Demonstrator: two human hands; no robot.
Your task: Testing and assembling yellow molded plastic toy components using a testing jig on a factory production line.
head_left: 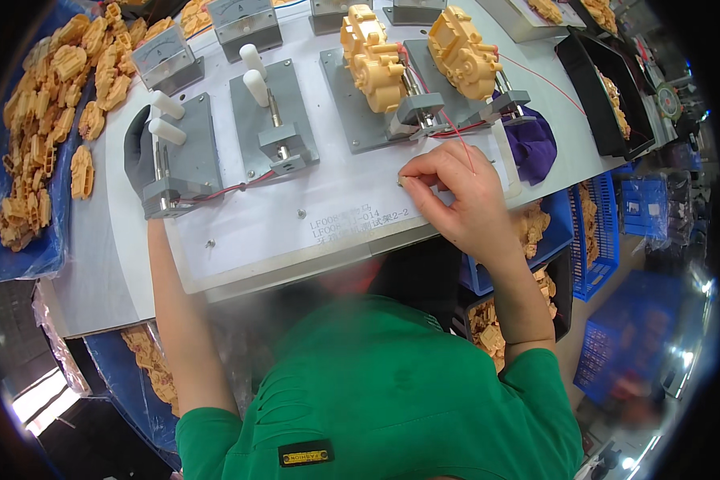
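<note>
My right hand is over the white board, its thumb and forefinger pinched together on something tiny that I cannot make out. A thin red wire runs down to the back of this hand. Beyond it, tan plastic gearbox housings sit on two grey test fixtures. My left forearm reaches up to the leftmost grey fixture, which carries two white pegs. The left fingers are hidden there, beside a dark cloth-like thing. Another fixture with white pegs holds no housing.
Many tan housings are heaped on blue sheeting at the left. Dial meters line the back. A purple cloth lies by the right fixture, with a black bin beyond. Blue crates stand below the table's right edge.
</note>
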